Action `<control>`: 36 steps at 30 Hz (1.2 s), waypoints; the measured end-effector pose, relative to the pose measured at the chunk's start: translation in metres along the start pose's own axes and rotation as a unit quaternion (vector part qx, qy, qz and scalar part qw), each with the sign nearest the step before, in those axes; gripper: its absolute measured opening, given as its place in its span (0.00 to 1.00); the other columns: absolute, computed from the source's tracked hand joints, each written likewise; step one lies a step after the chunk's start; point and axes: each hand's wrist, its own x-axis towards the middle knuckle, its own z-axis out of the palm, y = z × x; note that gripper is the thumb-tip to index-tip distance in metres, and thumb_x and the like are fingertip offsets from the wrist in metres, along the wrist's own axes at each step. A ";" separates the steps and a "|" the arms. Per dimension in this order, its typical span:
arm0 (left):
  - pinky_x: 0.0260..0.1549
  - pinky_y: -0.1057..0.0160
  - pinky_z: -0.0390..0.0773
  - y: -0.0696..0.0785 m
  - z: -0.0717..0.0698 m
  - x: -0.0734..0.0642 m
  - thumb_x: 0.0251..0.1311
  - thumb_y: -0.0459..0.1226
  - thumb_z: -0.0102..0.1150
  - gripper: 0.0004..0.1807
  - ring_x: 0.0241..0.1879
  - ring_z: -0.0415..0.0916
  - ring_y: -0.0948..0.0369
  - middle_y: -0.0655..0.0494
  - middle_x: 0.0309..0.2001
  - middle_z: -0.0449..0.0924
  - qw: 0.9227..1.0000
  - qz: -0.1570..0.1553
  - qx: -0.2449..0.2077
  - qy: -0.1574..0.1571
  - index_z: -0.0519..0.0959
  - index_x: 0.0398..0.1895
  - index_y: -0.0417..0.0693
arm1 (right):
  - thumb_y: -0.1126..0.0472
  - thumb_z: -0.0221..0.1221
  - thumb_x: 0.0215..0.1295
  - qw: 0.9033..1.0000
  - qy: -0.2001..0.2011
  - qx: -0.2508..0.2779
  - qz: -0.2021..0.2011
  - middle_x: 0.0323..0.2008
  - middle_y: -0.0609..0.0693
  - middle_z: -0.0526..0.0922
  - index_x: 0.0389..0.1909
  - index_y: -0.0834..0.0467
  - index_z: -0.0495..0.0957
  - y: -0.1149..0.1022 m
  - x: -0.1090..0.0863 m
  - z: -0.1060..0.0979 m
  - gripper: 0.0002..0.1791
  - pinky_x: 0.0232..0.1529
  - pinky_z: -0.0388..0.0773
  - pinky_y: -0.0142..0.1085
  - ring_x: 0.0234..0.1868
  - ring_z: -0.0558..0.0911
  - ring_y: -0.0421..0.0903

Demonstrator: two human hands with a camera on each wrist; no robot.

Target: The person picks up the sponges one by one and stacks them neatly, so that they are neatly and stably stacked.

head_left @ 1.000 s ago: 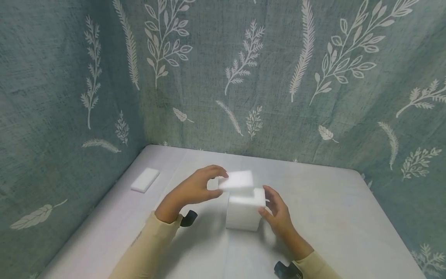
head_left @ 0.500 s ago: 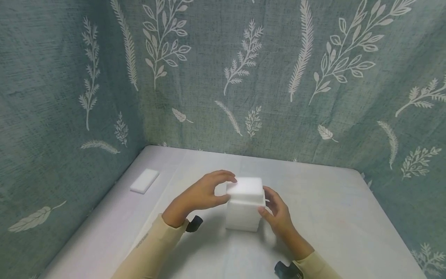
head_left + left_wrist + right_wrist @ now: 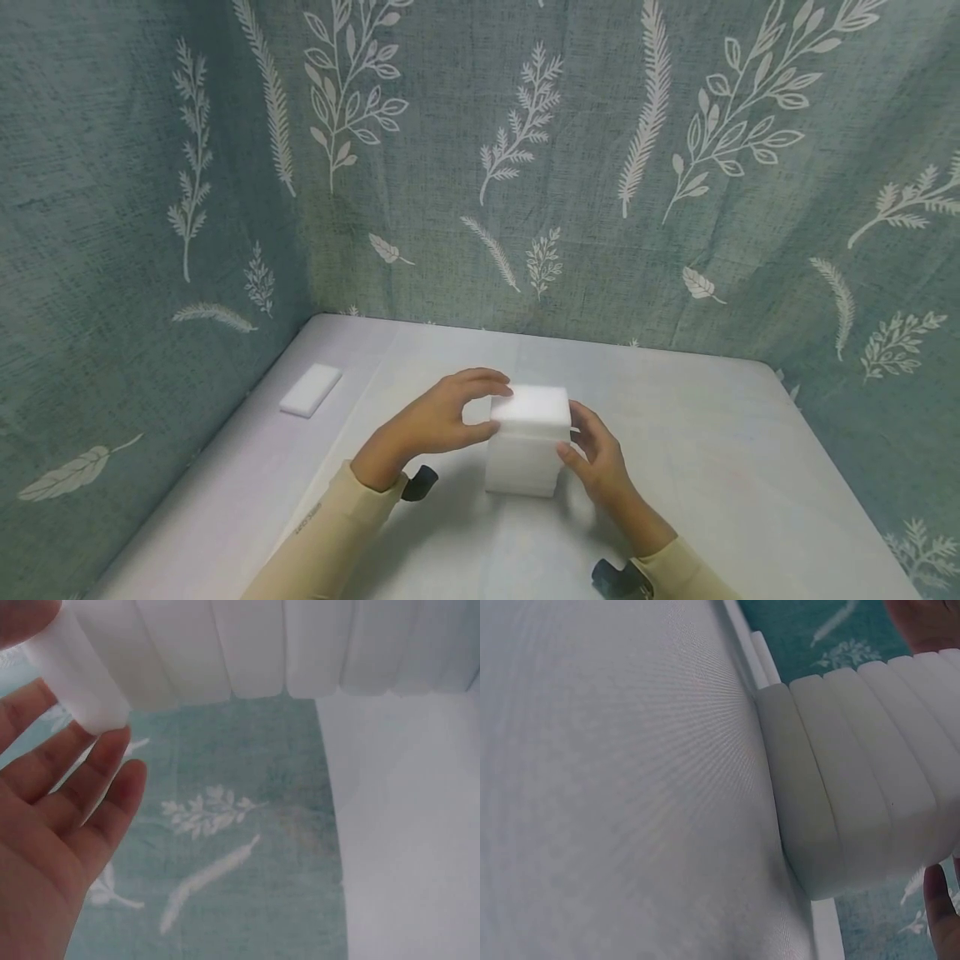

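Observation:
A tall stack of white sponges (image 3: 521, 467) stands on the white table, its layers visible side-on in both wrist views. My left hand (image 3: 442, 417) holds the top sponge (image 3: 531, 407) from its left side, thumb in front and fingers at the back. That sponge lies on the stack, roughly lined up with it. Around the right side of the stack's upper part, my right hand (image 3: 600, 458) has its thumb at the front corner and fingers behind. In the left wrist view, the left fingers (image 3: 112, 795) meet the end sponge. The right fingertips' contact is partly hidden.
A single white sponge (image 3: 311, 390) lies flat at the table's left side. The pale table (image 3: 712, 467) reaches back to a green leaf-patterned curtain (image 3: 450, 167), which also closes off the left and right sides.
My left hand has brought the top sponge right and down onto the stack, then shifted it slightly further right into line. The right hand has stayed almost still beside the stack.

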 end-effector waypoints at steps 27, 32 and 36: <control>0.58 0.52 0.70 0.001 0.000 -0.001 0.59 0.44 0.63 0.20 0.62 0.66 0.60 0.60 0.62 0.71 1.000 0.003 0.005 -0.014 0.79 0.56 0.54 | 0.68 0.60 0.62 1.000 -0.007 0.015 0.017 0.64 0.61 0.70 0.67 0.63 0.64 0.017 -0.003 -0.001 0.32 0.58 0.71 0.36 0.64 0.70 0.57; 0.58 0.52 0.70 0.002 0.000 -0.001 0.59 0.42 0.64 0.20 0.62 0.66 0.59 0.59 0.61 0.71 1.000 0.009 0.004 -0.012 0.79 0.55 0.53 | 0.70 0.60 0.61 1.000 -0.006 0.010 0.009 0.64 0.62 0.70 0.68 0.64 0.63 0.018 -0.001 -0.001 0.33 0.57 0.71 0.36 0.64 0.70 0.59; 0.57 0.51 0.70 0.002 0.000 -0.002 0.59 0.42 0.64 0.20 0.62 0.67 0.59 0.60 0.61 0.72 1.000 0.007 0.004 -0.015 0.79 0.55 0.53 | 0.71 0.60 0.61 1.000 -0.008 0.006 0.008 0.64 0.63 0.69 0.68 0.65 0.62 0.018 -0.002 -0.001 0.33 0.57 0.72 0.37 0.64 0.70 0.59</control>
